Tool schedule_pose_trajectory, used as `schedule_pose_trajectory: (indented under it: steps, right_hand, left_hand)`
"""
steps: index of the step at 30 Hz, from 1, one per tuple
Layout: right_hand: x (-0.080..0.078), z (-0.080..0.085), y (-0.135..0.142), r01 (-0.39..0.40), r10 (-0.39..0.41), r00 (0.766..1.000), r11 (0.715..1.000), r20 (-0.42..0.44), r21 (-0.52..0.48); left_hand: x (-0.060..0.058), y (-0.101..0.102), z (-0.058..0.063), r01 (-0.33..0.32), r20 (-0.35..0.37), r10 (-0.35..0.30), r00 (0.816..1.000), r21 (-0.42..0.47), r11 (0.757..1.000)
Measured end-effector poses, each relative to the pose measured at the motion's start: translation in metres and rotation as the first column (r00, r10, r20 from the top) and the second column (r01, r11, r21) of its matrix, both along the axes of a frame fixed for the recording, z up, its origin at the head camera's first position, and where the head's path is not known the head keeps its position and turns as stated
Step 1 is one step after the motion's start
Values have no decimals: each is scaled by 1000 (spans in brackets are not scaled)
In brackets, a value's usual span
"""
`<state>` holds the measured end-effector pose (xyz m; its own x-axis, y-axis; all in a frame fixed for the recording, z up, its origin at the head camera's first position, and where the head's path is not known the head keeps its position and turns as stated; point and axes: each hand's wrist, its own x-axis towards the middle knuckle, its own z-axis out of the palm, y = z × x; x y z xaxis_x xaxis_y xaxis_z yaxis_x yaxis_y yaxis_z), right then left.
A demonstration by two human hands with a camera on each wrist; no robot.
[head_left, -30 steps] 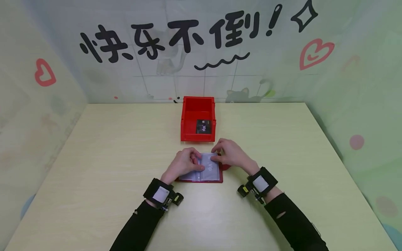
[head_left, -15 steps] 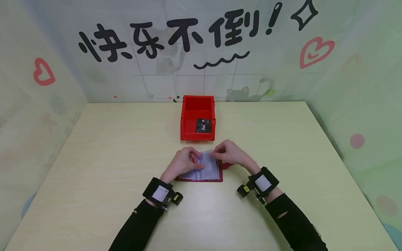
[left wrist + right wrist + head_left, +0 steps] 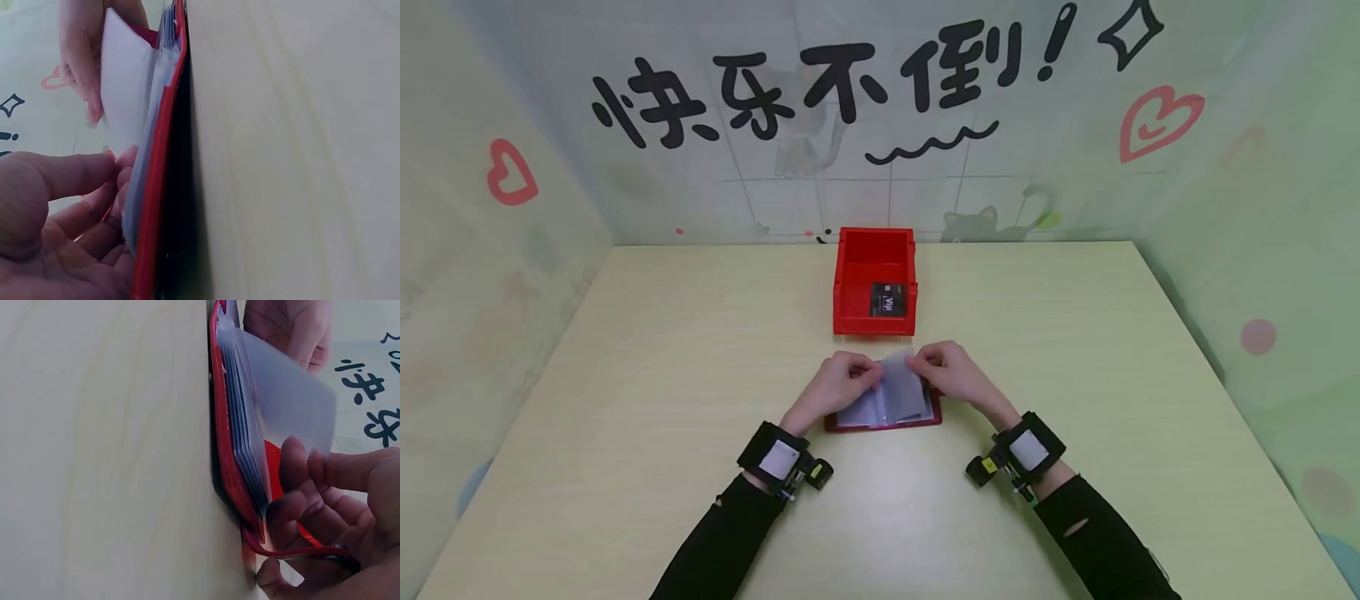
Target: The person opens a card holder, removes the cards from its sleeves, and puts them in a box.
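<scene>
A small red card holder (image 3: 910, 424) lies open on the table, with a stack of clear plastic sleeves inside. My right hand (image 3: 957, 372) pinches the outer corner of one sleeve page (image 3: 290, 394) between thumb and finger, and that page stands raised above the others. At the holder's far edge, near the spine, my left hand (image 3: 842, 385) has its thumb and fingers curled at the sleeves, the thumb meeting a fingertip by the raised page. A red strap (image 3: 306, 552) with a snap sticks out from the cover beneath my right hand.
Just behind the card holder stands a red plastic bin (image 3: 875, 327). Inside it lies a black card (image 3: 888, 300) printed "Vip". A printed backdrop (image 3: 745, 200) rises along the table's back edge and both sides.
My right hand has lifted the sleeve page from lying flat to standing raised. My left thumb has shifted from the page's middle up to its far edge. The holder has turned slightly.
</scene>
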<state>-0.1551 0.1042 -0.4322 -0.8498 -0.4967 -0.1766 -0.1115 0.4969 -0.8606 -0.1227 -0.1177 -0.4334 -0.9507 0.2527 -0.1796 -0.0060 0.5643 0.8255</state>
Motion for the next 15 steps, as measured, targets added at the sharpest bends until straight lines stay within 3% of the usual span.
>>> schedule_pose_trajectory:
  steps: [5, 9, 15]
  right_hand:
    - [-1, -1, 4, -52, 56, 997, 996, 48, -68]
    - [0, -1, 8, -102, 108, 992, 990, 71, -95]
    - [5, -1, 13, -158, 168, 982, 981, 84, -113]
  left_hand:
    - [-3, -3, -1, 28, 17, -29, 999, 61, 998]
    - [-6, -4, -1, 13, 56, -18, 998, 98, 995]
    - [-7, -3, 1, -13, 49, 10, 999, 59, 998]
